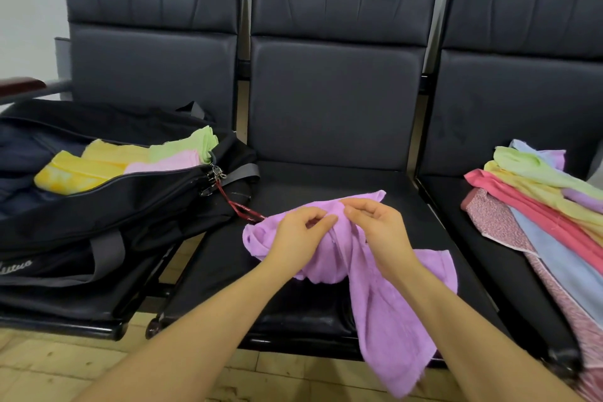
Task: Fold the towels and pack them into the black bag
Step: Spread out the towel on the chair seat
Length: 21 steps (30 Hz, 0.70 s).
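Crumpled lilac terry towel (375,274) on the middle black padded seat (326,179), one end bunched under the hands, the other trailing off the front edge toward the floor. Left hand (298,232) with fingers curled, pinching a ridge of the cloth near its top edge; right hand (380,225) just beside it, thumb and forefinger closed on the same ridge. Still at the stage of finding an edge, by the look of it, no fold made yet. Best done by running both pinches apart along the hem until two corners are found, lifting the hanging end clear of the floor, spreading flat on the seat, then folding in halves to roughly match the pieces already packed. Open black fabric duffel bag (124,206) on the left seat, zip undone, with folded yellow, pink and green towels (130,157) inside. Loose stack of unfolded coloured towels (538,206) on the right seat, well apart from the hands. Hard to tell how much room is left in the bag, its left part being cut off; the stack also runs out of view at right and below, so no count possible. Corners of the lilac towel hidden in the bunching.
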Each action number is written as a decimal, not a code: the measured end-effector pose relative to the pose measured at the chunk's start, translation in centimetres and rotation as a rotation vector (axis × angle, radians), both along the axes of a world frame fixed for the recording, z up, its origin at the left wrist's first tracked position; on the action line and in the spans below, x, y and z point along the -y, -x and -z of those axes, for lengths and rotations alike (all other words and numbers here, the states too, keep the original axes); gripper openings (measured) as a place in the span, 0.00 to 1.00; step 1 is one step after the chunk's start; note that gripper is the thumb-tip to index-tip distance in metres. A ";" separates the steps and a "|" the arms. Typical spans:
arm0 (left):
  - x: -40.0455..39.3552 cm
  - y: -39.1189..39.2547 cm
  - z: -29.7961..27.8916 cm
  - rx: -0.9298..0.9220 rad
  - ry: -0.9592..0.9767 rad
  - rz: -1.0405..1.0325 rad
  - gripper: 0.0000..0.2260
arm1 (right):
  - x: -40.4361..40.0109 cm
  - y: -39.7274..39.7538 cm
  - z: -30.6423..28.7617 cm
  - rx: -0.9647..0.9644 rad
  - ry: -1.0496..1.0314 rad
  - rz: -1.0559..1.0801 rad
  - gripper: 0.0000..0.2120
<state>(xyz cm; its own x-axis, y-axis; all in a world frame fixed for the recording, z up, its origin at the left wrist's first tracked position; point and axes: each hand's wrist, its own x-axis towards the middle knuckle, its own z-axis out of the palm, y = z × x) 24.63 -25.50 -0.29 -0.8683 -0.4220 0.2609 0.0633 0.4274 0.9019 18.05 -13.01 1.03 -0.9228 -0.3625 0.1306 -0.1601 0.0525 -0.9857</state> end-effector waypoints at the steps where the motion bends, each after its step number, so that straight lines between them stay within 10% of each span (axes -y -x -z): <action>1: 0.0 0.0 -0.2 0.004 -0.015 -0.005 0.05 | -0.1 -0.1 -0.1 0.011 0.013 0.003 0.07; 21: 3.5 -4.0 -6.2 -0.210 0.044 -0.186 0.06 | -3.1 -3.3 -6.3 -0.140 0.288 0.191 0.08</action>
<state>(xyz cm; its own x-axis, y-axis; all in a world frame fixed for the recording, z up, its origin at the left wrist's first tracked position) 28.64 -29.03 5.94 -0.7021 -0.5530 0.4486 0.1641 0.4873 0.8577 21.36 -9.93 7.30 -0.9362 -0.1154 0.3320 -0.3087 -0.1822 -0.9336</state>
